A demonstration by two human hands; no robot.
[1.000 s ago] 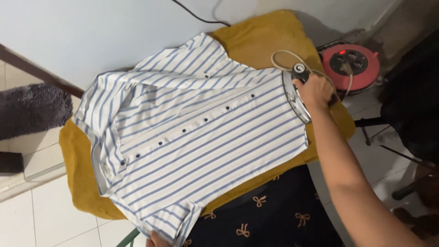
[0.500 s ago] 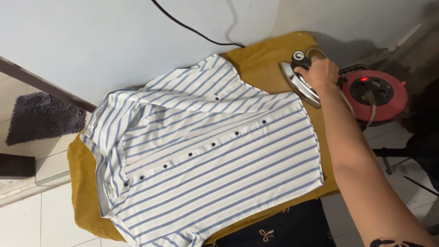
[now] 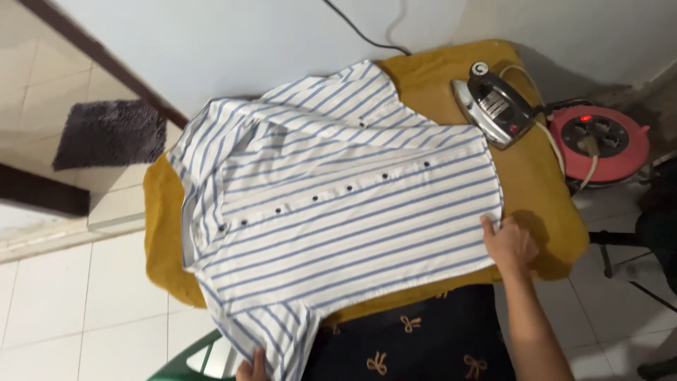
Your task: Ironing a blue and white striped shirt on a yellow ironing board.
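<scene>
A white shirt with blue stripes (image 3: 331, 204) lies buttoned and spread flat on a mustard-yellow padded board (image 3: 543, 197). My right hand (image 3: 509, 243) pinches the shirt's hem at its right edge. Only the fingertips of my left hand (image 3: 252, 368) show at the bottom edge, holding the near sleeve. A grey and black iron (image 3: 493, 106) stands free on the board's far right corner, beyond the hem and apart from both hands.
A red round cable reel (image 3: 599, 141) sits on the floor right of the board, with the iron's cord running to it. A dark rug (image 3: 109, 134) lies on the tiles at left. Dark patterned cloth (image 3: 423, 339) covers my lap below.
My right hand has let go of the iron, which now stands on the board's corner, and has come down to the shirt's hem. The view shifted, bringing my left fingertips into sight.
</scene>
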